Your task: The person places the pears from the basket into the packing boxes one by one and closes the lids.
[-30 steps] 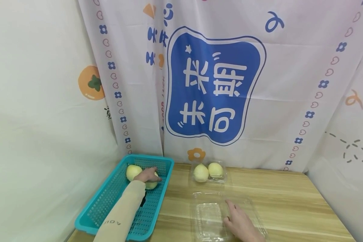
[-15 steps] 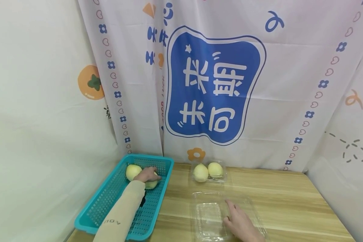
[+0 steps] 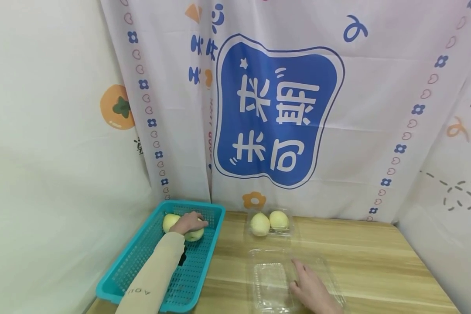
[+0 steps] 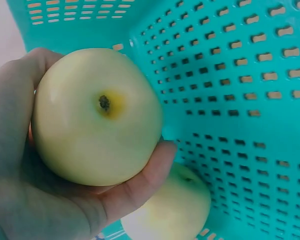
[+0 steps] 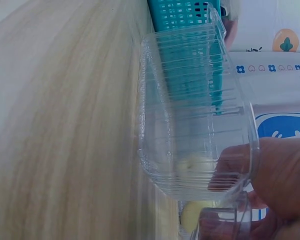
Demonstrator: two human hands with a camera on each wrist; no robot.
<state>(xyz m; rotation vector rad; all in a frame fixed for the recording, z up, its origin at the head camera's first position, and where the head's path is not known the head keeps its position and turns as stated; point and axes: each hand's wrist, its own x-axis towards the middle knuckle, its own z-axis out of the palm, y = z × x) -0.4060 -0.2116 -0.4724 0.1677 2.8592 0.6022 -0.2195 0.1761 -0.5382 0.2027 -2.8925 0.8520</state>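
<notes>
My left hand (image 3: 188,222) grips a pale yellow pear (image 4: 97,117) at the back of the turquoise basket (image 3: 209,261), its thumb and fingers around the fruit's sides. Beside it, a second pear (image 4: 170,207) rests lower in the basket. On the table to the right, an opened clear plastic box (image 3: 271,283) lies with its lid spread out. My right hand (image 3: 312,288) holds this box near the fold between tray and lid. In the right wrist view the thumb overlaps the box wall (image 5: 190,125), with the other fingers partly hidden behind the plastic.
Behind the opened box stands another clear box (image 3: 292,227) containing two pears (image 3: 260,224). The wooden table (image 3: 377,261) extends to the right. A printed curtain (image 3: 357,174) hangs along the table's back edge, and a white wall (image 3: 63,174) borders the basket's left side.
My left hand has shifted slightly back and left, with the gripped pear moving along. My right hand and the opened box stay in place.
</notes>
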